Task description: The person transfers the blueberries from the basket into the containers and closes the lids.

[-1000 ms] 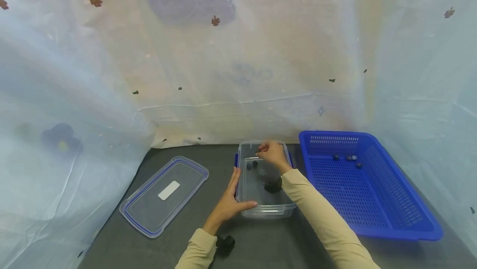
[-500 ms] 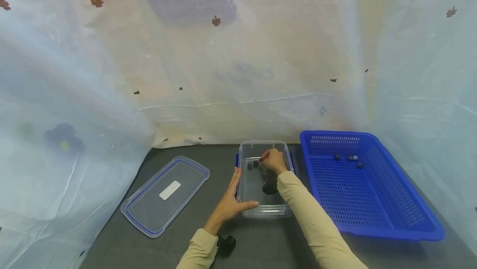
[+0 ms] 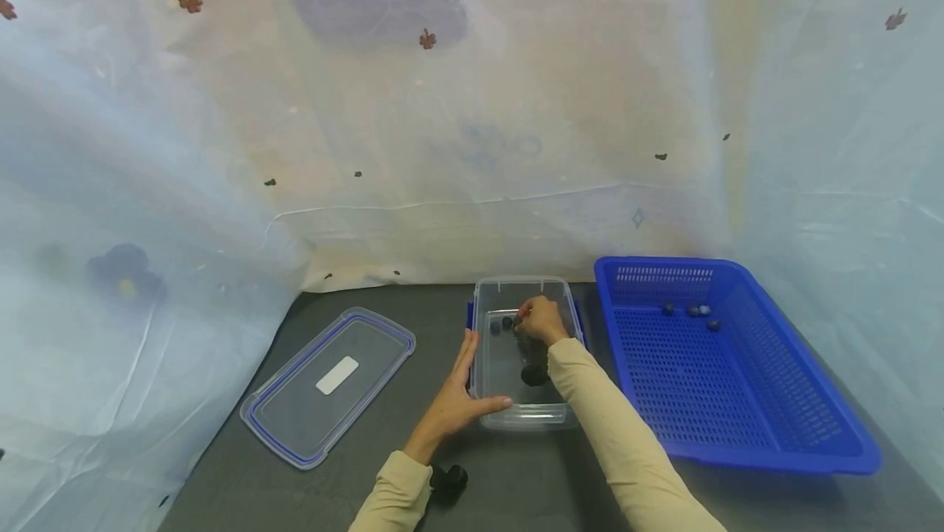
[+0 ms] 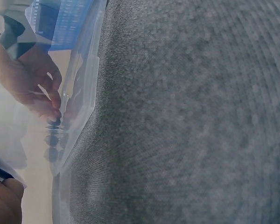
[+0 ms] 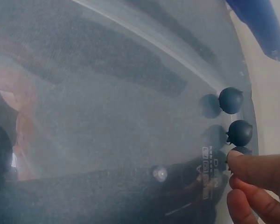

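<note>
A clear plastic container (image 3: 488,368) stands on the dark table. My left hand (image 3: 451,402) braces its near left corner, with straight fingers along the left wall and the thumb along the front wall. My right hand (image 3: 540,320) reaches inside at the far end and pinches a small dark berry (image 5: 241,150) at its fingertips (image 5: 252,168), low over the floor. Two more dark berries (image 5: 231,100) (image 5: 240,132) lie side by side just beyond it, also visible from the head camera (image 3: 501,324). Through the container wall, the left wrist view shows the right hand (image 4: 35,86).
A blue perforated basket (image 3: 767,425) sits to the right of the container, with several dark berries (image 3: 692,312) at its far end. The container's clear, blue-rimmed lid (image 3: 329,384) lies flat at the left. Pale sheeting hangs behind and on both sides.
My right hand has come down from above the far rim into the container, beside the two berries. The left hand and the container have not moved.
</note>
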Tool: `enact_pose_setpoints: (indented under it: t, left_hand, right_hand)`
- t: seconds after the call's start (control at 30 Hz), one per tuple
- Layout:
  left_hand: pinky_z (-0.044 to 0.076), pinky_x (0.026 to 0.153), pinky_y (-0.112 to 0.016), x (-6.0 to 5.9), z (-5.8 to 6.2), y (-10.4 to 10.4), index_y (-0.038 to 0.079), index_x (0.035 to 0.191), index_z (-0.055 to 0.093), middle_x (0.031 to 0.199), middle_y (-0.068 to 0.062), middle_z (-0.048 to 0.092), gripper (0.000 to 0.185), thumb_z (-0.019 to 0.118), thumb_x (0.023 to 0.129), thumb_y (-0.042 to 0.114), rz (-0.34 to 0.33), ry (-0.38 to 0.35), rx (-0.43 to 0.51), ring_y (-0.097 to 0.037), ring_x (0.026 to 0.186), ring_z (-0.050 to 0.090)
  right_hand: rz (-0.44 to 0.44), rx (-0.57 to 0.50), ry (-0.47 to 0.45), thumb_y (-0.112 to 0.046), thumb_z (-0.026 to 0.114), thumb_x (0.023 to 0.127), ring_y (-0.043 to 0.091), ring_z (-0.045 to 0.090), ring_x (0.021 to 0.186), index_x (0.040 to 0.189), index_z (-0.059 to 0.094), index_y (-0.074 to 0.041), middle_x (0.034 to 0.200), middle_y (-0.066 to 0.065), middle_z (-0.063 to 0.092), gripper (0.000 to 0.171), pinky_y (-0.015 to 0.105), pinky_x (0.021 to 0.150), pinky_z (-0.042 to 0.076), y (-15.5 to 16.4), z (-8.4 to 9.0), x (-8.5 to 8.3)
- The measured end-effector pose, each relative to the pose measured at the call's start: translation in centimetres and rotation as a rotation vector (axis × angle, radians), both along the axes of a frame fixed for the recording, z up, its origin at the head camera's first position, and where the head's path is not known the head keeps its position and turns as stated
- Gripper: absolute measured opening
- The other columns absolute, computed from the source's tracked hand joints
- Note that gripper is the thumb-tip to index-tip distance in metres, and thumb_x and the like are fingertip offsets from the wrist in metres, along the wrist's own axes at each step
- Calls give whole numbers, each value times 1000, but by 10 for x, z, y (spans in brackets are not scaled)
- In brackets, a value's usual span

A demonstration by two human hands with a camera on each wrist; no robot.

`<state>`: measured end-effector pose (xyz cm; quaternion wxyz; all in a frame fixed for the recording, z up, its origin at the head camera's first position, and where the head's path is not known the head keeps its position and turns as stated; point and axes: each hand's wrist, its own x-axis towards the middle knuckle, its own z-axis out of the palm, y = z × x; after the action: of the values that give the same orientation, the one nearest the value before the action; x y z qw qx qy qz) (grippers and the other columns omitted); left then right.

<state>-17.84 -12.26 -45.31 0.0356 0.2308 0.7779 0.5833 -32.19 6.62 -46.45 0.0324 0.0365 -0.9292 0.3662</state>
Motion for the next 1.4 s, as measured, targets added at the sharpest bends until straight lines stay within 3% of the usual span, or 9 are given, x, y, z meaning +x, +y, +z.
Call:
enact_pose_setpoints:
  t: [0.27, 0.47, 0.77, 0.93, 1.17, 1.4]
  left_hand:
    - [8, 108, -65, 0, 0, 2, 1, 154, 2, 158, -20, -11, 109, 80, 80, 21, 1, -4, -2, -40, 142, -6]
    - [8, 108, -64, 1, 1, 3, 3, 155, 3, 159, -20, -11, 109, 80, 80, 21, 9, -12, 0, -40, 143, -6]
    - [8, 110, -62, 1, 1, 0, 5, 155, 4, 159, -18, -9, 109, 81, 79, 20, 33, -21, 6, -37, 143, -4]
    - [7, 110, -62, 1, 0, -1, 1, 154, 5, 159, -20, -9, 109, 81, 79, 19, 35, -15, 7, -39, 143, -3]
    - [7, 110, -61, 0, 0, 0, 0, 154, 5, 159, -20, -8, 109, 82, 78, 19, 37, -12, 5, -38, 143, -3]
    - [8, 109, -63, 0, 1, 2, 0, 154, 5, 159, -20, -8, 110, 82, 78, 21, 38, -10, -7, -40, 143, -2]
  right_hand:
    - [-10, -5, -34, -2, 85, 66, 32, 63, 89, 91, 73, 2, 82, 8, 70, 28, 41, 83, 49, 2, 4, 2]
    - [-9, -48, -10, -7, 80, 72, 31, 63, 88, 100, 72, 4, 88, 12, 69, 31, 42, 81, 50, 0, 10, 3]
    - [50, -192, 22, -13, 73, 82, 30, 65, 89, 101, 72, 1, 92, 11, 71, 23, 43, 79, 51, -2, 28, 7]
    - [113, -215, 26, -17, 69, 88, 30, 64, 94, 107, 70, 0, 100, 12, 70, 26, 44, 81, 51, -1, 35, 12]
    - [229, -100, 153, -16, 66, 90, 27, 63, 92, 110, 66, 0, 99, 11, 68, 26, 43, 81, 51, 1, 46, 17]
    - [239, 199, 286, -24, 69, 88, 28, 57, 106, 116, 67, -9, 112, 8, 65, 31, 53, 91, 38, 13, 61, 20]
